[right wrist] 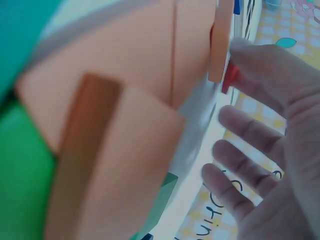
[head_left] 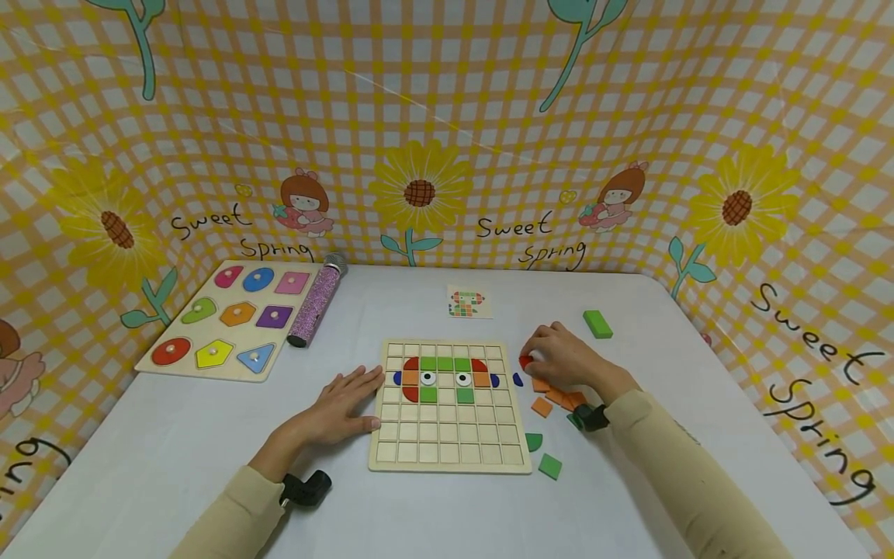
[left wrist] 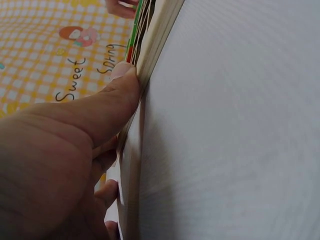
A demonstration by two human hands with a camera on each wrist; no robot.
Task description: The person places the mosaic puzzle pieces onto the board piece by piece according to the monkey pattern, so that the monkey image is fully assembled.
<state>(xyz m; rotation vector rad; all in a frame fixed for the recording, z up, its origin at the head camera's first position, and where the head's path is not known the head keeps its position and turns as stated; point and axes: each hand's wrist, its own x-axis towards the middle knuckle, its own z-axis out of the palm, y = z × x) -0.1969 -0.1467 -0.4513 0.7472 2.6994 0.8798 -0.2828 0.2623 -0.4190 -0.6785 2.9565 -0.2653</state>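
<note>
A square wooden grid board (head_left: pixel 447 452) lies on the white table, its upper cells holding red, green, orange and blue pieces and two eye discs. My left hand (head_left: pixel 334 411) rests flat at the board's left side, with thumb and fingertips against its edge. Right of the board, my right hand (head_left: pixel 562 355) pinches a red piece (right wrist: pixel 230 77) between thumb and index finger; the other fingers are spread in the right wrist view. Beneath and beside this hand lie several orange pieces (head_left: pixel 542 407), partly covered by it. A small blue piece (head_left: pixel 518 379) sits just left of them.
Near the board's lower right lie a curved green piece (head_left: pixel 534 442) and a green square (head_left: pixel 550 466). A pattern card (head_left: pixel 470 302) is behind the board, a green block (head_left: pixel 597 324) at the back right. A shape puzzle (head_left: pixel 240 341) and glittery microphone (head_left: pixel 317 303) stand left.
</note>
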